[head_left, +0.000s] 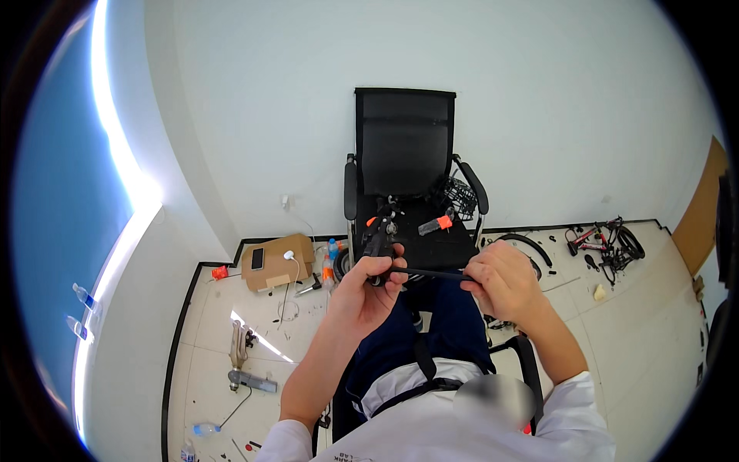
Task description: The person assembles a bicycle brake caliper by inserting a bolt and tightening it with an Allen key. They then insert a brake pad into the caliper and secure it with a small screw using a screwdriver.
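While the left hand (375,279) clamped a black bike part (379,240) at 12 o'clock, the right hand (499,279) pinched shut on a thin black cable (431,273) between them, likely light, springy, slippery, best gripped near the end, office chair (406,146) behind.

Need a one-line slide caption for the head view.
Seated person's left hand grips a black part while the right hand holds a thin black rod running into it, facing a black office chair.

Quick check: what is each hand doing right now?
Left hand: closed around a black part with orange bits.
Right hand: closed on the thin black rod running from that part.
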The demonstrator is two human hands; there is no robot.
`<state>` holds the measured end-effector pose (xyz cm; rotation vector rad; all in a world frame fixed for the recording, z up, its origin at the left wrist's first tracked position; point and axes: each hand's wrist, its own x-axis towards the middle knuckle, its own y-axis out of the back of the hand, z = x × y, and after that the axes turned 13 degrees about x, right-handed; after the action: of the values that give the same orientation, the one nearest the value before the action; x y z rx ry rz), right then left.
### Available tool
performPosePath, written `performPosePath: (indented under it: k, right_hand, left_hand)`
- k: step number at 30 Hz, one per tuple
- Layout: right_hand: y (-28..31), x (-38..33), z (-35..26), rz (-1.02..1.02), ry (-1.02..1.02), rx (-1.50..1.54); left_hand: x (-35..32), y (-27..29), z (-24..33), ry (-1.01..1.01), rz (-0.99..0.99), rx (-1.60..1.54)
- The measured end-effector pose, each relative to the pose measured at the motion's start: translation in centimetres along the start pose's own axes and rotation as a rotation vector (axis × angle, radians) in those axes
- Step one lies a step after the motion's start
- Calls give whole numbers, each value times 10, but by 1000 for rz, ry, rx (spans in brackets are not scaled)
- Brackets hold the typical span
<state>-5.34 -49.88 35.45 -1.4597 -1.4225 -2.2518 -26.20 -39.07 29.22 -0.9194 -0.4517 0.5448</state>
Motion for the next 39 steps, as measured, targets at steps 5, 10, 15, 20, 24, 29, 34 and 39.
performPosePath:
  k: [5,10,15,20,24,29,34,39]
  right_hand:
    - [4,5,-3,35,-299,270]
    - [-7,1,-14,176,-515,453]
    - [-11,2,-6,219,-534,584]
    - [-15,-1,3,254,-539,679]
    - [-22,-8,11,260,-524,651]
    - [-15,-4,10,226,-502,714]
    - [-17,-8,11,304,-614,988]
    - [-23,-13,13,401,-712,1159]
  left_hand:
    - [0,-3,-1,-119,-28,168]
    - [0,-5,-2,-188,37,325]
    - [0,-5,1,-275,5,499]
    - [3,-2,2,-309,-50,438]
    - [4,-1,3,-377,-34,523]
    - [-3,-7,12,-339,-224,418]
    - [-1,-3,12,-330,-330,360]
    - [-1,-2,9,-373,-290,528]
